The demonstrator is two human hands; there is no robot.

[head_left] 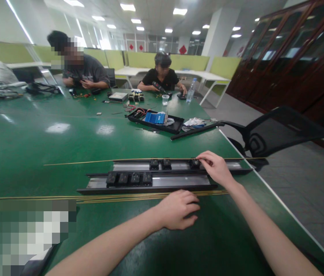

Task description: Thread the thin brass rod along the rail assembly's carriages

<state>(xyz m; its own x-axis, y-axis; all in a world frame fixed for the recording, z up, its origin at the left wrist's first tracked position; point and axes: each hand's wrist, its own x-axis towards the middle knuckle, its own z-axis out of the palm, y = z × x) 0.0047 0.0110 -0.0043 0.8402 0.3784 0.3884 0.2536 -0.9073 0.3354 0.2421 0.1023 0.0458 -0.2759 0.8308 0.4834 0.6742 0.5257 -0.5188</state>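
Observation:
Two dark channel rails with silvery inner faces lie side by side on the green table. In the far rail (pixel 176 166), my right hand (pixel 215 168) has its thumb and fingertips closed at the right edge of a small black block (pixel 194 163). To its left, two similar blocks (pixel 160 164) sit in that rail. The near rail (pixel 179 180) holds several black blocks (pixel 129 179) grouped toward its left end. My left hand (pixel 179 209) rests palm down, fingers apart and holding nothing, beside thin brass-coloured rods (pixel 107 199). Another thin rod (pixel 78 163) runs along the far rail.
Farther off are a black tray (pixel 176 123) with a blue item, gloves (pixel 194 123), a long black strip (pixel 193 131), a cup (pixel 165 100) and a bottle (pixel 191 91). Co-workers sit across the table. A mesh chair (pixel 282 128) stands beyond the right edge.

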